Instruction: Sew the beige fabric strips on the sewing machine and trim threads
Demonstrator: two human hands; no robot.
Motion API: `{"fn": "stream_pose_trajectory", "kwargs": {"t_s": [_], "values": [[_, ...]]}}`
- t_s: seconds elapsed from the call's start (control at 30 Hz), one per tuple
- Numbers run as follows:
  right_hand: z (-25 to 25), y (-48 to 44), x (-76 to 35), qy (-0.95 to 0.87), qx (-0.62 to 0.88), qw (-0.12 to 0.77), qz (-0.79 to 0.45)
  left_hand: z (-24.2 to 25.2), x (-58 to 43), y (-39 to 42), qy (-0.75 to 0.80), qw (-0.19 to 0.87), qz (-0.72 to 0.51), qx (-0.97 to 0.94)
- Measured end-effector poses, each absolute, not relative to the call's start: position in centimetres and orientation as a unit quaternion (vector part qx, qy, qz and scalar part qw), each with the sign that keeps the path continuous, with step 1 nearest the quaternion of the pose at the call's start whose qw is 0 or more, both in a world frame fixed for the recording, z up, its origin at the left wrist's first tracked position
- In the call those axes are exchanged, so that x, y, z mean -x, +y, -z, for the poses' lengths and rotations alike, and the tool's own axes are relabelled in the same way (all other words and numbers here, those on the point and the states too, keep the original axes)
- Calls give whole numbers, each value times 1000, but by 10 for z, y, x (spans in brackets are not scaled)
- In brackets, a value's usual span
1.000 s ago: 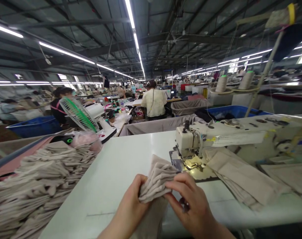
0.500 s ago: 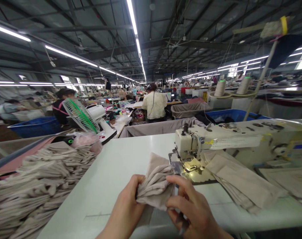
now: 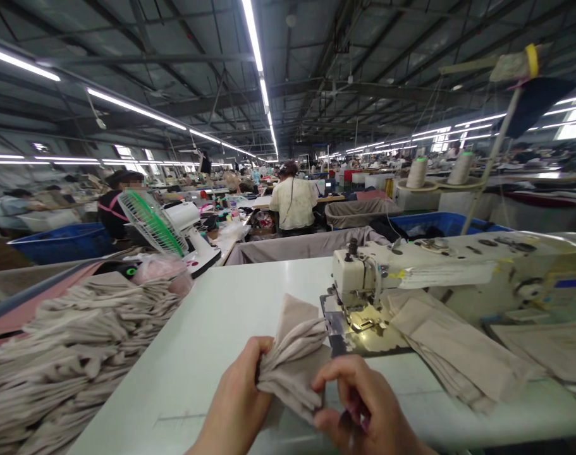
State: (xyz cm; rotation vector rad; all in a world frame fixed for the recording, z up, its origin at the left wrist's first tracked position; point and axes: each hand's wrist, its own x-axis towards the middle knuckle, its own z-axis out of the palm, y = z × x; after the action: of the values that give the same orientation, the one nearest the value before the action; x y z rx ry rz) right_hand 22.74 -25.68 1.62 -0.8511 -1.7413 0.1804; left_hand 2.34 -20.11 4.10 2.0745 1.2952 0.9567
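A folded, bunched piece of beige fabric (image 3: 292,366) is held over the white sewing table (image 3: 221,316). My left hand (image 3: 243,395) grips its left side, thumb on top and the other fingers hidden beneath. At the lower right edge of the cloth, my right hand (image 3: 363,404) pinches with thumb and index finger. A small dark object, partly purple, shows inside the curled fingers of that hand; its kind is hard to make out. Just beyond the cloth stands the sewing machine (image 3: 358,278), its needle plate (image 3: 363,322) lit.
Stacked beige fabric pieces (image 3: 458,341) lie right of the needle area. A big heap of beige pieces (image 3: 79,341) fills the left side. Behind are a green-bladed fan (image 3: 152,221), a grey cloth-lined bin (image 3: 297,246), thread cones (image 3: 416,174) and a seated person (image 3: 293,199).
My right hand has shifted down from the middle folds to the cloth's lower right edge. The fabric has opened out somewhat there. My left hand keeps its grip.
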Motion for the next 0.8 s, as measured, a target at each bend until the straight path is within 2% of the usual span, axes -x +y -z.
{"fn": "stream_pose_trajectory", "kwargs": {"t_s": [0.13,0.33,0.47,0.8], "values": [[-12,-253,-224,-698,409,581,-95,-43,-24,-206,463,244,-381,-762],[-22,-249,-221,-735,387,556,28,-44,-27,-213,453,261,-419,-742],[-22,-250,-220,-727,381,566,72,-38,-25,-210,474,302,-398,-725],[-24,-251,-222,-719,385,578,36,-41,-29,-215,487,322,-421,-695]]}}
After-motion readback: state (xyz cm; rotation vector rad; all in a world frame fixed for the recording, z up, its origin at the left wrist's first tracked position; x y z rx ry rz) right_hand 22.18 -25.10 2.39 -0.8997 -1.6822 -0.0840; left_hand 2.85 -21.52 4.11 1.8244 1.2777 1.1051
